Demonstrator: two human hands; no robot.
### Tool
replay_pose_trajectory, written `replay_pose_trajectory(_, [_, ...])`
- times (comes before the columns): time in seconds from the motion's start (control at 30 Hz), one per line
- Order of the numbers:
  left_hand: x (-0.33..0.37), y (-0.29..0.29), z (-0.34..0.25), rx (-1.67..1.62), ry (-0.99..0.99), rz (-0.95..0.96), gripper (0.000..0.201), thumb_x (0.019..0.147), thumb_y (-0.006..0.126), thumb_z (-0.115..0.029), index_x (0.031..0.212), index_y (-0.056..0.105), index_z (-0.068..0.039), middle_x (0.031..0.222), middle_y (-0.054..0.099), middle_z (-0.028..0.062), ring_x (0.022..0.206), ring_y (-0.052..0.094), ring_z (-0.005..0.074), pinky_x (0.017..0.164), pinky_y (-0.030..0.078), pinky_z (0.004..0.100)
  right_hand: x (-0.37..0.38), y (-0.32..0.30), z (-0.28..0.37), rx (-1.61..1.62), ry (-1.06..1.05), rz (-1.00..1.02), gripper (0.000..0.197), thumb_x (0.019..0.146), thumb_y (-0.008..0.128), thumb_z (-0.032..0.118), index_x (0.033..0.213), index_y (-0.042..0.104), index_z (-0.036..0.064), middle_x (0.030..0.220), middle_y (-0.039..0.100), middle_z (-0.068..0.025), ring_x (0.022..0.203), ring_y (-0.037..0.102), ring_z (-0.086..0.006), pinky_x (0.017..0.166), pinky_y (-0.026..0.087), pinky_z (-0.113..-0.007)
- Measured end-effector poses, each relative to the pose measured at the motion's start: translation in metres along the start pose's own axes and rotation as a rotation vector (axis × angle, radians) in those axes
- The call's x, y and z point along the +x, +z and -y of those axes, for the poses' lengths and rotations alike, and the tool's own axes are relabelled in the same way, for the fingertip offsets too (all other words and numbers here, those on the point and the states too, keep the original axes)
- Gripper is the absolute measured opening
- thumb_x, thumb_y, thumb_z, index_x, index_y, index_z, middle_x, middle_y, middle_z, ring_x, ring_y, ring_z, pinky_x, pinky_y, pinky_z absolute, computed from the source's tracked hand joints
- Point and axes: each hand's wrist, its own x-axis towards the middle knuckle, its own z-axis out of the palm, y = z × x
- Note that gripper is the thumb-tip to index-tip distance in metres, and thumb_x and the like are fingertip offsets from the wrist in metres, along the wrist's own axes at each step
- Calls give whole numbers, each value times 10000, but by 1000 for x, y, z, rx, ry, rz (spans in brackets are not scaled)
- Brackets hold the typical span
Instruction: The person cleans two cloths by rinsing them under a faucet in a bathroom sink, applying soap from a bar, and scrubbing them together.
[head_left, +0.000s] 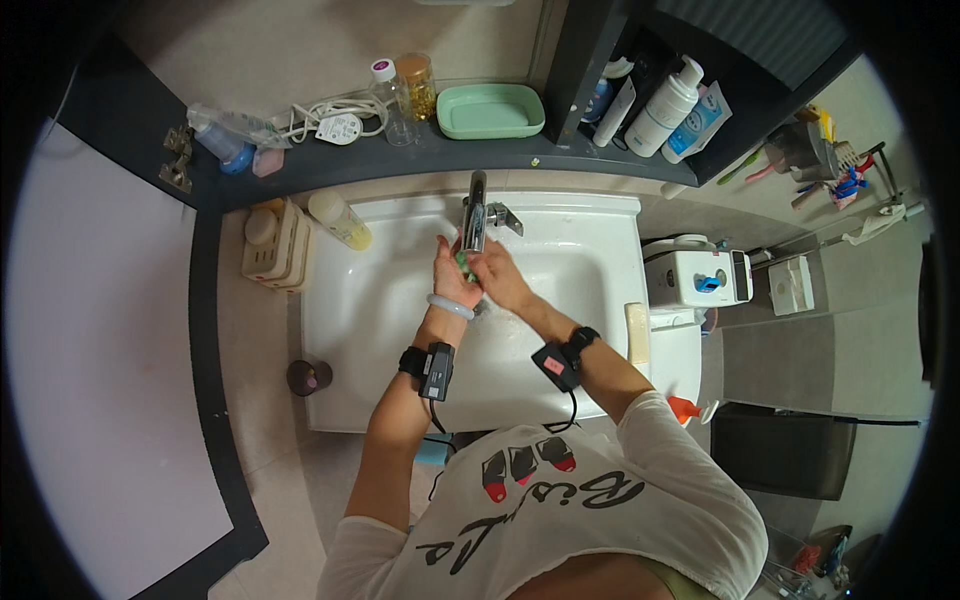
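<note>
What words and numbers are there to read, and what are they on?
White shirt: big dark lettering, which I won't copy out.
Blue-and-white tube: print too small to read.
White pump bottle: small print, unreadable.
Black forearm boxes: labels too tiny to read.

Hands at a white sink (618, 206), seen from above. The left hand (454, 275) – a pale bangle (451, 306) at its wrist – and the right hand (499, 279) meet beneath the chrome tap (476, 212), a green item (463, 264) between them, too small to identify. Beyond, a dark shelf (350, 168) bears a pale green tray (490, 90); a bottle (340, 220) of yellowish liquid occupies the sink's far left corner.
</note>
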Motion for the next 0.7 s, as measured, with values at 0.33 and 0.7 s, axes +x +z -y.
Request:
replay_pose_trajectory(0.33, [-7,4,3,92,-52,-35,399,875,447,-379,1107,495,-58,1102,527,59,1068,483,186,923,391,380,11,-17,22,-468,-16,125,407,909,331,342,1056,566,43,1346,330,-130,1234,306,-308,1017,110,-545])
replay_pose_trajectory(0.7, [9,4,-12,-12,46,90,250,876,442,-96,1110,519,-137,945,557,47,703,513,138,453,404,193,-9,-33,32,147,108,-346,544,855,524,230,1272,286,-25,1326,241,-235,1162,372,-330,963,337,-369])
